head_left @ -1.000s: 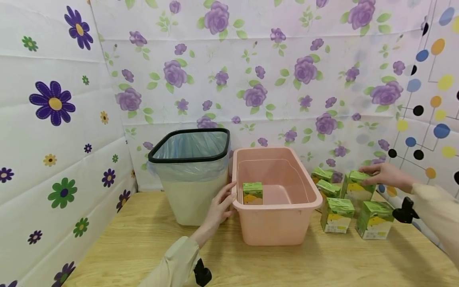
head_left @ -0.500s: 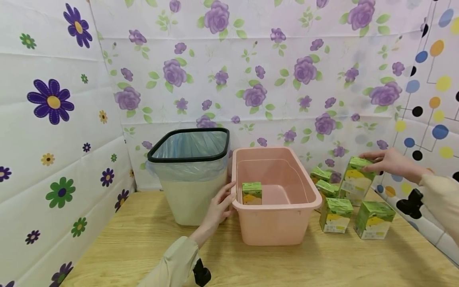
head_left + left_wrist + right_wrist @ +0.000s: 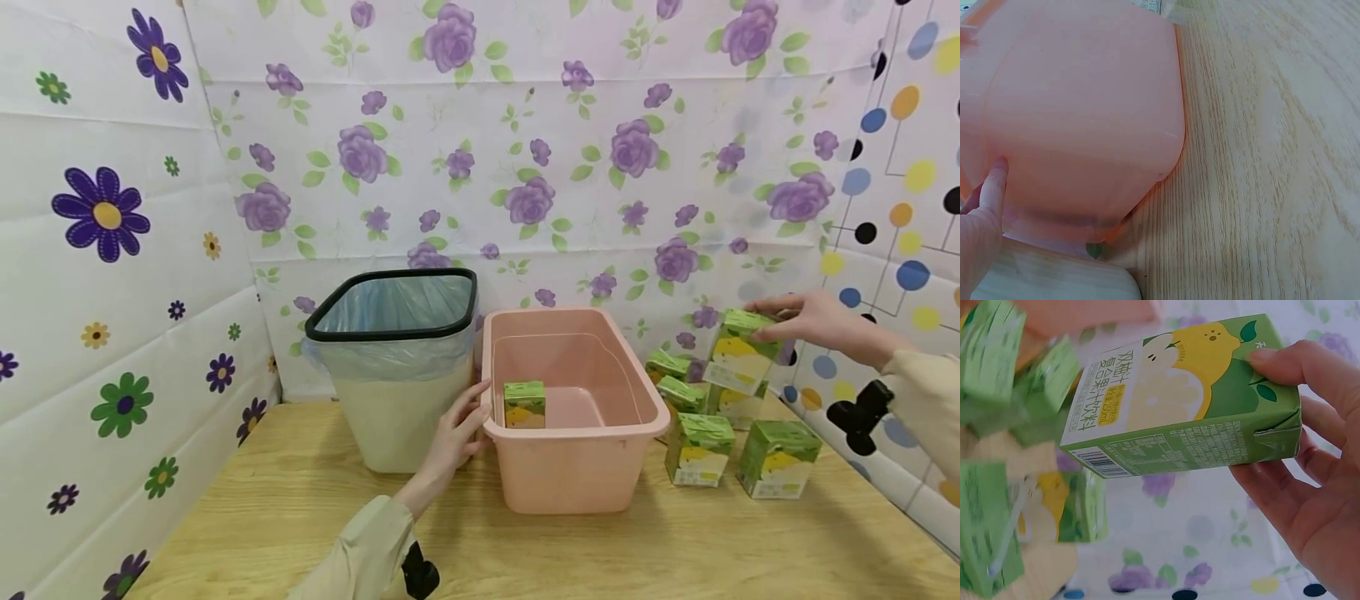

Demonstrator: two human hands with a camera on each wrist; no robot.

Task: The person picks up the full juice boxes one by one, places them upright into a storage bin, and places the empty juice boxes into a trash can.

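Note:
My right hand (image 3: 817,325) holds a green and yellow juice box (image 3: 1191,394) by its top end, thumb on the printed front and fingers around the other side. The juice box hangs tilted above other juice boxes on the table, such as one juice box (image 3: 701,450) and another juice box (image 3: 780,460). At the left side of a pink plastic bin (image 3: 570,471), my left hand (image 3: 448,442) rests with its fingertips at the rim. In the left wrist view its thumb (image 3: 996,181) lies against the bin's outer wall. One juice box (image 3: 524,406) stands inside the bin.
A cream trash can (image 3: 390,417) with a black rim and bluish liner stands left of the bin. More juice boxes (image 3: 678,393) stand behind the front pair, by the bin's right side. Floral cloth walls (image 3: 525,125) enclose the wooden table (image 3: 525,558).
My right hand has lifted the juice box up from among the others, tilting it and uncovering another box behind. The left hand stays at the bin.

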